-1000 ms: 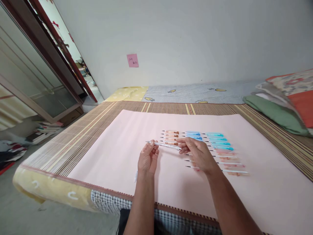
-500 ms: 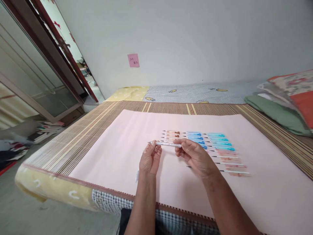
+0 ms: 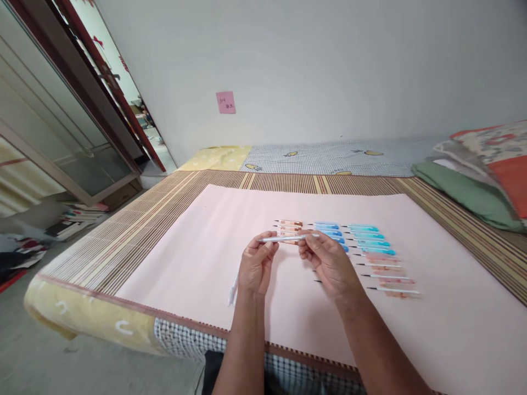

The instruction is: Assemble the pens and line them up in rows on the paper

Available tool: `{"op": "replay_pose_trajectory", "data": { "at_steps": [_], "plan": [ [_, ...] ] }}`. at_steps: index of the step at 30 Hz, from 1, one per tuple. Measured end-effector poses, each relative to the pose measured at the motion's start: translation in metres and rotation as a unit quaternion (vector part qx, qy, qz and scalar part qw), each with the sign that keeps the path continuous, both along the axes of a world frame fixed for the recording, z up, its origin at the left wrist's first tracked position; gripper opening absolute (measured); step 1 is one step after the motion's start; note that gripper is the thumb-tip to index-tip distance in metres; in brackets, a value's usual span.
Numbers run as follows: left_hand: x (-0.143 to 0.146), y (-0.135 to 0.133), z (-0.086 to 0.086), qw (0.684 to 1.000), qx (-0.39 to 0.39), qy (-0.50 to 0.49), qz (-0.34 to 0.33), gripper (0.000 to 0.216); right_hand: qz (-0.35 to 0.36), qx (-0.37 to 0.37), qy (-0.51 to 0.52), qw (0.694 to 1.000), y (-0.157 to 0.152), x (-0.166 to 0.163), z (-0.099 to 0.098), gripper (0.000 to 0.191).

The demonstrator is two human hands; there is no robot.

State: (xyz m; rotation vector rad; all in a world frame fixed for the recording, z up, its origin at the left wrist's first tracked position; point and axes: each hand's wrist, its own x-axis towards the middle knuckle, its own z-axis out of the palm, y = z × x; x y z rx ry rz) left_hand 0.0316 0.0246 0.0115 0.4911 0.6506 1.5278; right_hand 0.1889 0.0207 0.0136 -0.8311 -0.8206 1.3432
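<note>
A slim white pen (image 3: 286, 238) is held level above the pink sheet (image 3: 177, 269), its pointed tip to the left. My left hand (image 3: 256, 266) pinches it near the tip. At its other end, my right hand (image 3: 327, 263) grips it between thumb and fingers. Beyond and beside my hands, pens lie in groups: brown pens (image 3: 290, 223), blue pens (image 3: 328, 225) and turquoise pens (image 3: 373, 236). Closer, on the right, are pale pens with pinkish parts (image 3: 391, 276). A dark tip shows beside my right wrist, the rest hidden. A whitish slim object (image 3: 233, 292) lies partly behind my left forearm.
The sheet covers a striped mat (image 3: 135, 225) on a bed. Folded green cloth (image 3: 465, 195) and a patterned orange cushion or bedding (image 3: 510, 159) are piled at the right. A pink note (image 3: 226, 102) is stuck on the wall behind. A glass-panelled door (image 3: 69, 109) stands left.
The held pen has shifted slightly right, and my left hand has moved right and a little up with it. More of the whitish object beside my left forearm now shows.
</note>
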Motion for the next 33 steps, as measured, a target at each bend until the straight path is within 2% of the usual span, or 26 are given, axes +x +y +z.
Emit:
{"op": "replay_pose_trajectory", "data": {
  "at_steps": [4,10,17,20,23,26,31,33],
  "plan": [
    [0.008,-0.004,0.0,0.995,0.046,0.087,-0.028,0.026,0.007,-0.019,0.039,0.999,-0.001,-0.007,0.002,0.033],
    [0.013,-0.004,-0.003,0.979,0.078,0.189,-0.012,0.026,-0.033,-0.007,0.009,0.999,-0.003,-0.006,0.004,0.035],
    [0.02,-0.006,-0.006,0.973,0.074,0.218,-0.001,0.044,-0.034,0.023,-0.02,0.999,-0.005,-0.01,0.006,0.034],
    [0.02,-0.006,-0.004,0.978,0.075,0.196,-0.019,0.034,-0.055,0.011,-0.03,0.998,-0.002,-0.009,0.004,0.037],
    [0.018,-0.006,-0.002,0.981,0.081,0.173,-0.043,0.041,-0.084,0.005,-0.05,0.995,0.001,-0.006,0.001,0.039],
    [0.018,-0.006,-0.003,0.979,0.08,0.183,-0.047,0.031,-0.094,0.016,-0.07,0.993,0.001,-0.004,0.0,0.036],
    [0.019,-0.007,-0.008,0.969,0.019,0.241,-0.049,0.06,-0.088,0.035,-0.111,0.989,-0.002,-0.005,0.002,0.032],
    [0.019,-0.007,-0.007,0.972,0.018,0.225,-0.059,0.06,-0.094,0.031,-0.12,0.988,-0.002,-0.004,0.002,0.033]
  ]
}}
